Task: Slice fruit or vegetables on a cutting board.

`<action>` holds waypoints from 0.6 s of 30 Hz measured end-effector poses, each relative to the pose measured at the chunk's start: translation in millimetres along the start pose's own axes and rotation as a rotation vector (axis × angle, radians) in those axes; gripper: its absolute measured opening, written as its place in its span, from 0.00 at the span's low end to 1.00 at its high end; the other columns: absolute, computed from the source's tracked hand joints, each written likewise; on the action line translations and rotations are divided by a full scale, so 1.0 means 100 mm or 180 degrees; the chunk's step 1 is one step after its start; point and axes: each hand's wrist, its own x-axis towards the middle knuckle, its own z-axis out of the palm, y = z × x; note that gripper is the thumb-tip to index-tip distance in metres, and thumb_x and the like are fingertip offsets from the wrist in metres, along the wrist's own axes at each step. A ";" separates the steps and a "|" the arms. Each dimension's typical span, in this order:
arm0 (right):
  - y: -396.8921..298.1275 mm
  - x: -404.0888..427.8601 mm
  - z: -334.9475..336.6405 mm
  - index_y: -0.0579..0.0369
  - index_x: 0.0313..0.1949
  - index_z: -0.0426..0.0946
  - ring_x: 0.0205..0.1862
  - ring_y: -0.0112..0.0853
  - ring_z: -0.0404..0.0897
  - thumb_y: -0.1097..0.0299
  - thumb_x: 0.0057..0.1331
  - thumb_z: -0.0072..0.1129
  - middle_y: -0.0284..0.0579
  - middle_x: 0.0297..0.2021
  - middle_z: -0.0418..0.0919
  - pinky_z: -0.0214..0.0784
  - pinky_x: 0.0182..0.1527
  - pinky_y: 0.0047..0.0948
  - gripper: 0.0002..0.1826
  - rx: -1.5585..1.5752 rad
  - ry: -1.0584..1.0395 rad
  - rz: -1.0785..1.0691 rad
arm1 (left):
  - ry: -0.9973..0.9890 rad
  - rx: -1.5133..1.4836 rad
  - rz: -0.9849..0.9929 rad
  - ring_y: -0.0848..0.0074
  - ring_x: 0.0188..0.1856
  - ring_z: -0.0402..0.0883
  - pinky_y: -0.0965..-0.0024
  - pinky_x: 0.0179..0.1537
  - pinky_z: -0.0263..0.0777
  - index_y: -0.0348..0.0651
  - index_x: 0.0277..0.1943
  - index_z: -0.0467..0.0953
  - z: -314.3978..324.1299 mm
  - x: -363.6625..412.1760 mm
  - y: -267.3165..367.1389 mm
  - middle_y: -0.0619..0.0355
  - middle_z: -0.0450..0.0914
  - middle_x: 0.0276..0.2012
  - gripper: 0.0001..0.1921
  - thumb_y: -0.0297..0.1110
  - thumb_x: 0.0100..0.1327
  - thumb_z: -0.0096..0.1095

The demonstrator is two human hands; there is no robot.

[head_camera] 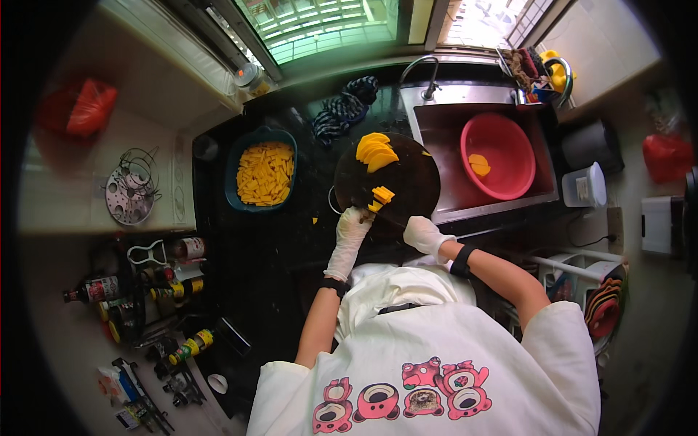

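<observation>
A round dark cutting board [409,174] lies on the black countertop beside the sink. On its far part are overlapping yellow-orange slices [376,151], and nearer me sits a small group of cut strips [383,195]. My left hand [354,226], in a pale glove, is at the board's near left edge by the strips; its fingertips are hard to make out. My right hand [426,235], also gloved, is closed at the near right edge; a thin dark edge, perhaps a knife, runs from it, mostly hidden. A blue-green basin [231,182] at the left holds many cut strips [265,174].
The steel sink [444,204] at the right holds a red plastic basin [521,155] with yellow-orange pieces inside. A striped cloth [343,111] lies behind the board, left of the faucet [429,92]. Bottles [103,289] stand at the far left, and a lidded plastic container [583,185] at the right.
</observation>
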 end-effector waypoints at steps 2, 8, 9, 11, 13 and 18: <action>0.02 -0.01 0.04 0.68 0.27 0.80 0.35 0.58 0.81 0.70 0.56 0.54 0.69 0.28 0.78 0.74 0.39 0.45 0.12 0.0136 0.0054 0.0075 | -0.0067 0.0488 0.0110 0.58 0.29 0.79 0.60 0.31 0.72 0.41 0.28 0.78 0.01 -0.01 0.01 0.52 0.79 0.25 0.09 0.33 0.51 0.72; 0.26 0.02 0.09 0.67 0.28 0.80 0.33 0.57 0.80 0.67 0.56 0.57 0.68 0.28 0.77 0.74 0.37 0.43 0.12 -0.0337 0.0004 -0.0891 | -0.0087 0.0275 -0.0208 0.60 0.30 0.80 0.61 0.31 0.73 0.43 0.27 0.76 0.02 0.02 0.05 0.55 0.78 0.23 0.09 0.31 0.50 0.73; 0.16 -0.01 0.02 0.67 0.28 0.80 0.33 0.57 0.80 0.67 0.56 0.57 0.68 0.28 0.77 0.74 0.37 0.43 0.12 -0.0338 0.0006 -0.0900 | -0.0081 0.0282 -0.0209 0.60 0.30 0.80 0.61 0.31 0.73 0.43 0.27 0.76 0.00 0.01 0.03 0.55 0.78 0.23 0.09 0.31 0.50 0.73; 0.05 -0.08 -0.03 0.70 0.28 0.79 0.32 0.58 0.79 0.67 0.56 0.57 0.70 0.27 0.76 0.73 0.35 0.42 0.13 0.1028 0.0585 0.0443 | -0.0093 0.0247 -0.0067 0.61 0.31 0.80 0.62 0.33 0.73 0.43 0.30 0.76 0.00 -0.02 0.02 0.55 0.79 0.25 0.09 0.31 0.50 0.73; 0.06 -0.07 -0.12 0.70 0.28 0.79 0.33 0.58 0.79 0.67 0.55 0.56 0.71 0.27 0.75 0.73 0.35 0.42 0.14 0.1093 0.0578 0.0355 | -0.0089 0.0459 0.0077 0.61 0.32 0.81 0.63 0.34 0.74 0.42 0.32 0.76 0.00 -0.03 0.00 0.55 0.81 0.27 0.09 0.31 0.51 0.72; 0.08 -0.04 -0.15 0.71 0.27 0.79 0.34 0.59 0.79 0.67 0.55 0.55 0.73 0.27 0.74 0.73 0.36 0.43 0.14 0.1137 0.0620 0.0328 | 0.0022 0.0194 -0.0127 0.59 0.31 0.80 0.60 0.32 0.72 0.43 0.28 0.76 0.03 -0.01 0.01 0.54 0.79 0.25 0.10 0.36 0.53 0.72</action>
